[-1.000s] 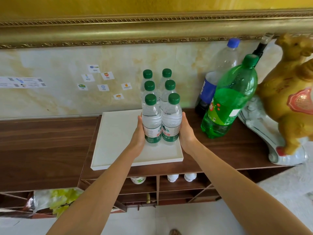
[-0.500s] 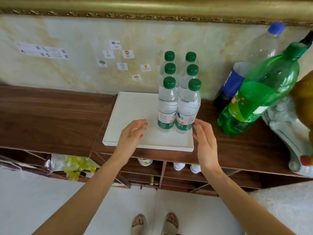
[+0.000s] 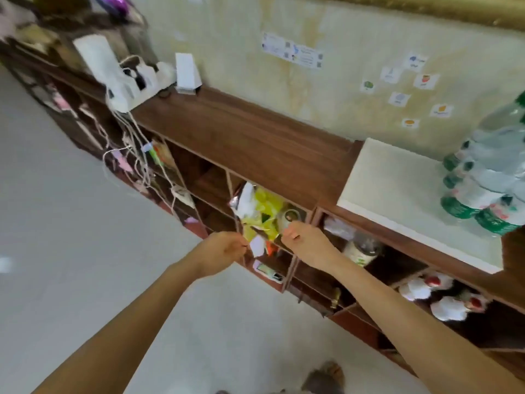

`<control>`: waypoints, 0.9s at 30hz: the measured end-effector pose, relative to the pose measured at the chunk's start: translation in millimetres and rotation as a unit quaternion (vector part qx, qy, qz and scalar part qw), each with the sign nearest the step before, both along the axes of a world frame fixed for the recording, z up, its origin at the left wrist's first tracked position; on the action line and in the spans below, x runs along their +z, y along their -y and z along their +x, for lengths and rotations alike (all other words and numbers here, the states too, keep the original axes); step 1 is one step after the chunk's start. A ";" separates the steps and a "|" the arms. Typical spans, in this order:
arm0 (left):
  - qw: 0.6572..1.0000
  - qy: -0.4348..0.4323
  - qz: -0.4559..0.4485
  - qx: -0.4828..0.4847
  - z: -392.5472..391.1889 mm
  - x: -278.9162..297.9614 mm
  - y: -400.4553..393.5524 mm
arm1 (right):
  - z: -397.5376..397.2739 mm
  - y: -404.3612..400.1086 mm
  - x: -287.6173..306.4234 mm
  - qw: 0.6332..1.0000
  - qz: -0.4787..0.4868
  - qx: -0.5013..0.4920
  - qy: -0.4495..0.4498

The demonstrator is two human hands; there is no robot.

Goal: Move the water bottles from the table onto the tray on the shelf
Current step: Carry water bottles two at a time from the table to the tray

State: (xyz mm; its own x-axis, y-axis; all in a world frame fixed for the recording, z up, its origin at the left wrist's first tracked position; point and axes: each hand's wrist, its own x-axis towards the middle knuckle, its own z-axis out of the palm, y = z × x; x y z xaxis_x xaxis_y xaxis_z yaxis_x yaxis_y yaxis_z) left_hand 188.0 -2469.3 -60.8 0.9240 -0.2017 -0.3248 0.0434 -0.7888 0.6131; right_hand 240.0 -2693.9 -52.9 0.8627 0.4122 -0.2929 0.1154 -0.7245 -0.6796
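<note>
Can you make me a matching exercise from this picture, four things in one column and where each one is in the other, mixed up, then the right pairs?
Things:
1. water bottles
2. tray
3. yellow bag
4. white box

Places:
A. in an open compartment under the shelf top, just beyond the hands
B. on the right part of the tray
C. on the shelf top against the wall, far left
D. flat on the shelf top, right of the bare wood

Pairs: 1-B, 2-D, 3-A, 4-C
</note>
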 end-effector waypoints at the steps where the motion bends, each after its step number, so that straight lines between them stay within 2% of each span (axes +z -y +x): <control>1: 0.999 -0.005 0.043 0.004 -15.5 1.1 -36.7 | -1.5 -36.7 -0.9 0.999 -0.028 0.042 0.009; 5: 0.984 -0.042 0.164 0.063 -71.7 18.4 -178.5 | -7.1 -190.7 6.4 0.977 -0.063 0.204 0.029; 10: 0.959 -0.043 0.217 0.179 -125.0 45.7 -333.3 | -13.3 -386.8 28.2 0.931 -0.092 0.340 0.093; 13: 0.944 -0.040 0.220 0.243 -145.6 48.8 -414.8 | -14.0 -494.8 30.3 0.906 -0.088 0.396 0.122; 19: 0.905 -0.049 0.224 0.359 -168.6 53.1 -573.3 | -16.8 -696.7 22.3 0.865 -0.050 0.486 0.113; 23: 0.875 -0.056 0.220 0.428 -174.3 70.8 -669.7 | -12.1 -826.0 38.7 0.828 -0.049 0.547 0.112; 27: 0.851 -0.052 0.187 0.488 -178.7 81.5 -754.6 | -6.3 -941.0 53.7 0.806 -0.044 0.576 0.126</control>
State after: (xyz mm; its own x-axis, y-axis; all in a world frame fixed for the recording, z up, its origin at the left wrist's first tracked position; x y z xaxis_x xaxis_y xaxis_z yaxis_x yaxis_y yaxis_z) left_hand 9.3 -1714.7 20.7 0.5536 0.7815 -0.2878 0.8290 -0.4844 0.2795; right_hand 233.7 -1752.9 0.8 -0.0415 0.9697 -0.2407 0.8724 -0.0822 -0.4817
